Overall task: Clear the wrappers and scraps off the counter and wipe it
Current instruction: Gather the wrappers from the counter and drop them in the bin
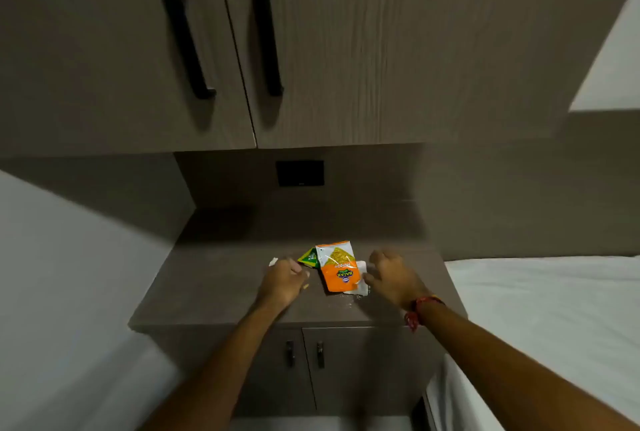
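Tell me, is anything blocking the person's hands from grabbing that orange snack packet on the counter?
Nothing visible does. The orange packet lies flat on the counter between the left hand and the right hand, with bare counter on the near side. A green wrapper and a white scrap sit partly under its edges, not in the way.

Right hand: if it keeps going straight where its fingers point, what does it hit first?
Most likely the white paper scrap beside the orange snack wrapper; the right hand has its fingers spread toward them. Its height above the counter is unclear.
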The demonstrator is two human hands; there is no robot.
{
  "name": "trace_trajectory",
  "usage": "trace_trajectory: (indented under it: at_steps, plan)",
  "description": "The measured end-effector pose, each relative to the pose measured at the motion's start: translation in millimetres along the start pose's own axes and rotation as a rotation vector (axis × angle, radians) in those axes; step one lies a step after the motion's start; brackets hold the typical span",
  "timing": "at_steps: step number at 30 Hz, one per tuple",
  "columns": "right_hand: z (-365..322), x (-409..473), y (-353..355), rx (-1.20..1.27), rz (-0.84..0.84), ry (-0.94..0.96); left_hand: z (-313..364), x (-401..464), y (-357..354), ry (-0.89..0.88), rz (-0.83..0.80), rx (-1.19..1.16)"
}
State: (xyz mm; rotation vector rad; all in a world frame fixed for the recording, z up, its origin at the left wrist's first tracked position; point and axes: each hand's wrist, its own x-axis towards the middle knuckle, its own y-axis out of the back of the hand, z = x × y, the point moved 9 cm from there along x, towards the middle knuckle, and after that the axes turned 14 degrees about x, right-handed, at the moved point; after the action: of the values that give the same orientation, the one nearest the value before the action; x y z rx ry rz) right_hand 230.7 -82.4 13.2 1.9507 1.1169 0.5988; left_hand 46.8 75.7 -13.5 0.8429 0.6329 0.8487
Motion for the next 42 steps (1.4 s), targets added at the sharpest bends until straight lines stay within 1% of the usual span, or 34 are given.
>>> trace_trajectory:
  at_steps: [2, 5, 7, 10, 11, 13, 15, 17, 20, 23, 24, 27, 29, 31, 33, 35, 37, 39, 40, 42]
  plan:
    - [18.4, 14.8, -15.5, 0.094, 0.045, -0.058, -0.4, 24.5, -11.7, 0.009, 0.051, 0.103]
    - [13.5, 38.9, -45.2, 0.049, 0.068, 0.019, 6.1, 61.4, -26.5, -0.066, 0.080, 0.406]
    - [1.3, 50.2, -62.0, 0.042, 0.087, 0.037, 11.9, 79.1, -41.5, -0.150, 0.048, 0.481]
    - [6.7, 61.5, -87.7, 0.164, 0.090, -0.095, 18.7, 93.1, -68.9, -0.232, 0.003, 0.534]
    - [9.6, 64.8, -94.2, 0.195, 0.088, -0.130, 20.3, 94.5, -70.9, -0.232, 0.038, 0.551]
    - [16.0, 70.8, -99.2, 0.253, 0.090, -0.142, 23.7, 96.4, -70.8, -0.212, 0.151, 0.623]
    - [22.6, 74.6, -93.8, 0.356, 0.116, -0.127, 26.1, 93.4, -69.5, -0.199, 0.229, 0.711]
    - [27.1, 76.1, -81.6, 0.443, 0.166, -0.091, 25.3, 89.5, -62.0, -0.157, 0.288, 0.740]
    - [30.9, 70.9, -58.7, 0.532, 0.225, -0.019, 21.6, 71.2, -37.2, -0.046, 0.379, 0.679]
    - [31.9, 54.4, -43.9, 0.606, 0.247, 0.031, 20.3, 42.4, -15.8, 0.002, 0.469, 0.443]
    - [31.2, 43.8, -41.8, 0.639, 0.252, 0.039, 21.9, 29.1, -13.5, -0.018, 0.485, 0.336]
    - [28.1, 1.4, -44.5, 0.751, 0.283, 0.089, 30.9, -17.4, -23.1, -0.161, 0.494, 0.069]
    - [29.8, -33.0, -56.8, 0.834, 0.273, 0.164, 28.1, -47.8, -46.8, -0.221, 0.438, -0.049]
    - [41.5, -69.0, -74.1, 0.895, 0.276, 0.158, 13.9, -76.7, -77.9, -0.209, 0.385, -0.154]
    - [64.9, -104.9, -100.6, 0.885, 0.251, 0.076, -3.6, -104.5, -122.1, -0.204, 0.281, -0.251]
    - [94.4, -144.7, -132.7, 0.845, 0.211, -0.009, -21.6, -131.0, -177.2, -0.232, 0.117, -0.303]
    - [130.2, -179.4, -172.4, 0.872, 0.157, -0.115, -50.2, -149.0, -232.1, -0.222, 0.006, -0.202]
    - [176.1, -206.5, -220.4, 0.911, 0.142, -0.237, -90.0, -155.8, -295.7, -0.163, -0.104, -0.092]
    - [201.7, -219.2, -248.4, 0.926, 0.134, -0.309, -113.4, -157.5, -332.4, -0.116, -0.178, -0.061]
    - [251.8, -240.4, -308.0, 0.993, 0.110, -0.482, -163.5, -160.9, -407.9, 0.049, -0.372, -0.026]
